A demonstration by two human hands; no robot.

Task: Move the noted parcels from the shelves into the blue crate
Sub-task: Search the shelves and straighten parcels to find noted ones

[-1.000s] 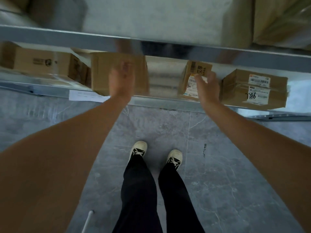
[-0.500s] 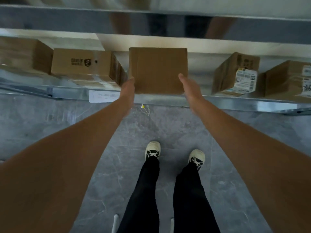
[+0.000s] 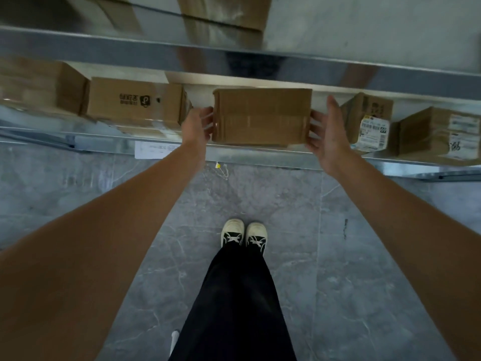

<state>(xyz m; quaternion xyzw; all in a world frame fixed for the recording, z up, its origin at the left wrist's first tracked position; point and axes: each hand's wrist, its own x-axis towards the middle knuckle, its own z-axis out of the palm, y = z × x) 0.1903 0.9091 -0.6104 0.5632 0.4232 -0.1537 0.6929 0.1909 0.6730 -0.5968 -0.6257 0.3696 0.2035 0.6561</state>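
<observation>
Both arms are out, and the plain cardboard parcel (image 3: 261, 115) sits at the front edge of the metal shelf (image 3: 260, 152), squarely between the hands. The left hand (image 3: 196, 125) is at the parcel's left end, fingers curled against that side and gripping it. On the other end the right hand (image 3: 326, 134) is spread, fingers straight, fingertips touching the parcel's right side near the lower corner, thumb raised clear above: a flat press, not a clasp.

Along the shelf to the left, just beside the left hand, stands a carton with a black printed logo (image 3: 135, 101), and beyond it, toward the shelf's left end, a larger blurred brown box (image 3: 39, 86). To the right, close behind the right hand, a small box with a white shipping label (image 3: 371, 121) sits tilted, and next to it, toward the right end, a taped box with handwritten marks (image 3: 440, 134).

A white paper tag (image 3: 151, 149) hangs at the shelf's front edge. Below, grey marbled floor (image 3: 338, 256), black trousers and two cream-toed sneakers (image 3: 243, 234).
</observation>
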